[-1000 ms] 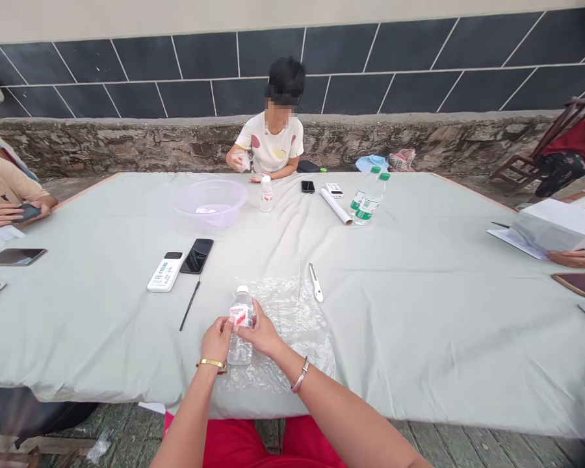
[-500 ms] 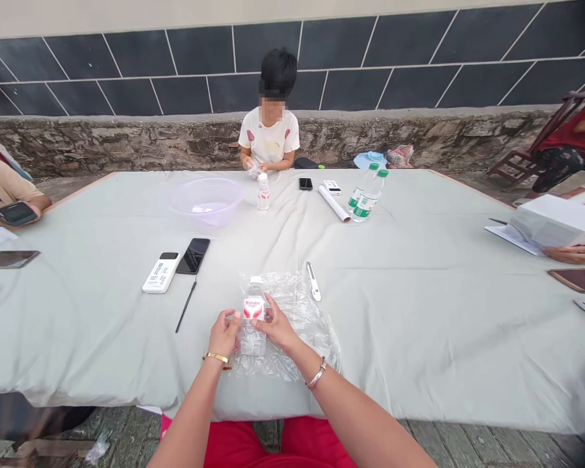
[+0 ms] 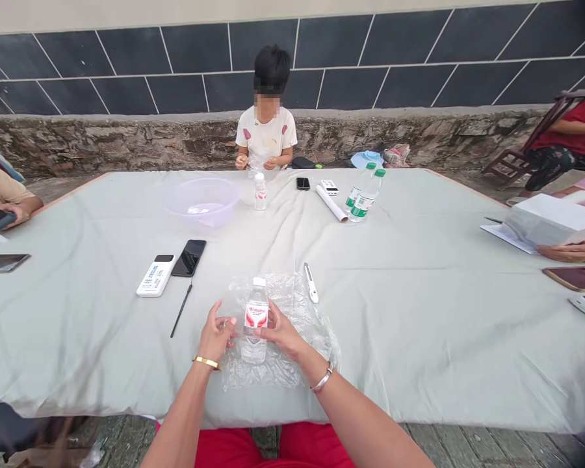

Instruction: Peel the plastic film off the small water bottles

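A clear plastic bottle [image 3: 254,350] with a white cap and a red-and-white label stands in front of me on a crinkled sheet of clear plastic film [image 3: 292,374]. My right hand [image 3: 281,333] grips the bottle from its right side, thumb across the front near the label's lower edge. On the other side, my left hand [image 3: 217,335] is open, fingers apart and curved toward the bottle, with a gap between them. Beyond the film's upper right lies a white utility knife [image 3: 311,284].
Left of the film are a white power bank [image 3: 155,276], a black phone [image 3: 189,258] and its strap. Farther back stand a translucent purple basin [image 3: 202,208], another small bottle [image 3: 260,195], a paper roll [image 3: 331,204] and two green-capped bottles [image 3: 363,203]. A person [image 3: 266,136] sits opposite, handling clear film.
My left hand has come away from the bottle to the left and opened. My right hand keeps its hold. The person opposite has spread their hands apart with the film.
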The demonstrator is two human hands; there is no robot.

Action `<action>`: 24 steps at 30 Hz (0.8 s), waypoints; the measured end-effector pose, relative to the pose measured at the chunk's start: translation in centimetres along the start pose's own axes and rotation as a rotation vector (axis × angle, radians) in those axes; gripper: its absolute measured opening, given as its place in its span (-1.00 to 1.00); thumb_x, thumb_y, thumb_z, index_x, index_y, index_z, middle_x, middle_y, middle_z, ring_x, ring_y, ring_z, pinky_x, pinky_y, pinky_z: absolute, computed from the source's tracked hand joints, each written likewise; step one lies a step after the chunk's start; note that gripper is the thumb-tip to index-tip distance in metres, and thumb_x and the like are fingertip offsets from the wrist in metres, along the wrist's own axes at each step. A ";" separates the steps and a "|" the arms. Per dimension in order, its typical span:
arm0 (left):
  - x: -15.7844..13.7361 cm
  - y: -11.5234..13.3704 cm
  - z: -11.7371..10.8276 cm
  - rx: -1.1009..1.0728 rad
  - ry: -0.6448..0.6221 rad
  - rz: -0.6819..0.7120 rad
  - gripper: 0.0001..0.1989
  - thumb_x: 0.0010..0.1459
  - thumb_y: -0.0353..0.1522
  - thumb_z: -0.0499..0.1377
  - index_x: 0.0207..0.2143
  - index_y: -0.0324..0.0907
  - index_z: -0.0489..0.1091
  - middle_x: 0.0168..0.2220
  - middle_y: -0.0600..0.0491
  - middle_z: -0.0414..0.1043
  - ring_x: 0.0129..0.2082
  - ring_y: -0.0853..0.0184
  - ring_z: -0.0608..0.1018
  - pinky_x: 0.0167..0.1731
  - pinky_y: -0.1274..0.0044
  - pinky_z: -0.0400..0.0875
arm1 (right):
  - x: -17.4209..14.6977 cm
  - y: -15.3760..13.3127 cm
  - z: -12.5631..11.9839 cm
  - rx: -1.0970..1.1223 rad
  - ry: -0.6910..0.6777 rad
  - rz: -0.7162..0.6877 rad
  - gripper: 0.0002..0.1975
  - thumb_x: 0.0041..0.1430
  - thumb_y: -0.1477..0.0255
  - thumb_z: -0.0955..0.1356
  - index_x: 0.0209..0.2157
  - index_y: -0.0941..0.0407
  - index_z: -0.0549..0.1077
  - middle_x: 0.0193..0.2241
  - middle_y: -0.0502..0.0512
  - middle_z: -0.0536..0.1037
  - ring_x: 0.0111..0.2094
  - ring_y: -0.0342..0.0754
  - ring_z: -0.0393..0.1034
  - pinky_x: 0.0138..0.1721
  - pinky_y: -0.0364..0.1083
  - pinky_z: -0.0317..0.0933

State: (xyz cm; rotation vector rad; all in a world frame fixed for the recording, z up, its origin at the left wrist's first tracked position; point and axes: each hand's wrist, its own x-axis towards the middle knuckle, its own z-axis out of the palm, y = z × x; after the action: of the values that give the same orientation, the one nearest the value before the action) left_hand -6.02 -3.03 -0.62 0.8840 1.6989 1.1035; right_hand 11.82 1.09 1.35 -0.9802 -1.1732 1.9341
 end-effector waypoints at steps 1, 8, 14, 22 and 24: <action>0.1 -0.1 0.1 0.019 -0.038 0.015 -0.40 -0.08 -0.19 0.17 0.04 -0.12 0.20 -0.40 0.13 0.41 -0.63 0.45 0.43 -0.65 0.58 0.33 | -0.2 -0.1 0.0 -0.001 -0.023 -0.006 -0.22 -0.26 0.43 0.49 0.09 -0.07 0.25 -0.14 0.05 0.50 -0.18 0.06 0.44 -0.27 -0.03 0.33; 0.5 -1.4 -1.4 0.257 -0.035 0.065 -0.70 -0.14 -0.21 0.14 -0.35 -0.16 0.47 -0.58 0.12 0.38 -0.63 0.37 0.40 -0.54 0.50 0.32 | -0.6 -2.3 -1.8 -0.105 -0.075 -0.097 -0.22 -0.21 0.36 0.49 0.11 -0.02 0.23 -0.02 0.10 0.44 -0.09 0.04 0.41 -0.10 -0.01 0.29; -0.5 -0.7 -4.2 0.647 -0.096 0.142 -0.57 -0.22 -0.37 0.23 -0.18 -0.12 0.47 -0.45 0.09 0.44 -0.48 0.29 0.47 -0.37 0.48 0.36 | 4.6 -4.9 -5.3 -0.360 0.344 -0.352 -0.19 -0.17 0.46 0.44 0.17 0.13 0.13 0.04 0.21 0.38 -0.10 -0.01 0.38 -0.08 -0.03 0.25; -0.3 1.5 -5.5 1.345 -0.016 0.265 -0.90 -0.02 -0.46 0.14 -0.48 -0.13 0.44 -0.09 -0.15 0.43 0.00 0.02 0.41 -0.06 0.27 0.26 | 10.4 -6.6 -8.1 -0.719 0.686 -0.421 -0.29 0.01 0.43 0.34 0.19 0.25 0.05 0.09 0.26 0.31 -0.01 -0.05 0.28 0.01 -0.07 0.13; -0.2 2.3 -5.6 1.382 -0.005 0.351 -0.90 -0.03 -0.46 0.16 -0.56 -0.12 0.37 -0.03 -0.12 0.41 0.09 0.01 0.35 0.10 0.20 0.07 | 10.1 -6.6 -8.5 -0.779 0.698 -0.416 -0.24 0.02 0.41 0.34 0.21 0.29 -0.01 0.13 0.35 0.24 0.06 -0.01 0.22 0.03 -0.06 0.11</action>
State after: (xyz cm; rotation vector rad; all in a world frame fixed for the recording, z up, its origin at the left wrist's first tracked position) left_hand -11.02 -4.02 2.72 2.0384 2.2753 -0.0802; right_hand 15.02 15.43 2.09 -1.4832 -1.5350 0.6734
